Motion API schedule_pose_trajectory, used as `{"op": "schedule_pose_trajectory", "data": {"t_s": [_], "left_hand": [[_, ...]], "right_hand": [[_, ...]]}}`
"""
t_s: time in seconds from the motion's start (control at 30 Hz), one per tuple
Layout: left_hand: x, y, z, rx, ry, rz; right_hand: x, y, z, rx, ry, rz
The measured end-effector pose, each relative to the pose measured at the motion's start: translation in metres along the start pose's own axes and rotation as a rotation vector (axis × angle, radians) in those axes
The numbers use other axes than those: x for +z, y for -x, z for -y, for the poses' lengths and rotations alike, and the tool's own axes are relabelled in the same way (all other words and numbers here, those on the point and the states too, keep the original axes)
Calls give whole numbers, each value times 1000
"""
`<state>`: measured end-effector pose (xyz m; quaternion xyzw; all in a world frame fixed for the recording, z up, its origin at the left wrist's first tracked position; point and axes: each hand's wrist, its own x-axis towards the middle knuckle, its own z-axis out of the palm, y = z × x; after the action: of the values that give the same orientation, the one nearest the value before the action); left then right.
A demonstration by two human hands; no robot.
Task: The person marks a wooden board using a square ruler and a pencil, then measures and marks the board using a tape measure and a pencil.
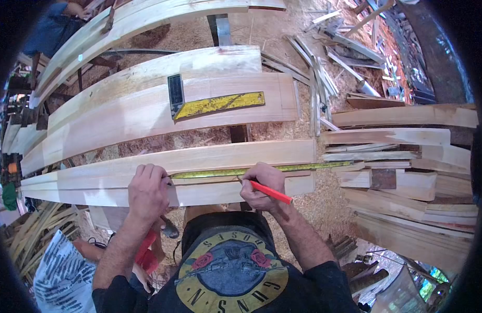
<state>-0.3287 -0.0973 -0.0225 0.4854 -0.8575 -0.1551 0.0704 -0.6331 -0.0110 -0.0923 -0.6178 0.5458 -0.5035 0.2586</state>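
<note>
A yellow tape measure [209, 173] stretches along a long pale board [209, 155], its free end lying past the board's right end. My left hand [149, 189] is closed around the tape's left end, and its fingers hide whatever case is there. In my right hand [263, 185] is a red pencil [272, 192], its tip down near the tape's lower edge and the fingers over the blade. A narrower board [209, 194] lies along the near side under my hands. Beyond, a try square [220, 105] with a rusty yellow blade rests on a wide plank [131, 122].
More long boards [147, 23] lie at the back. Stacked offcuts [408, 182] fill the right side. Thin wood strips [314, 78] are scattered behind them. Sawdust [324, 188] covers the ground. Another person [58, 26] is at the upper left; a further person [69, 276] is at the lower left.
</note>
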Motion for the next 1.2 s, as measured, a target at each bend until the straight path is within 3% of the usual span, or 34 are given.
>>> {"op": "schedule_pose_trajectory", "data": {"t_s": [1.2], "left_hand": [[1, 1, -1, -6, -7, -7]], "right_hand": [[1, -5, 2, -89, 30, -16]]}}
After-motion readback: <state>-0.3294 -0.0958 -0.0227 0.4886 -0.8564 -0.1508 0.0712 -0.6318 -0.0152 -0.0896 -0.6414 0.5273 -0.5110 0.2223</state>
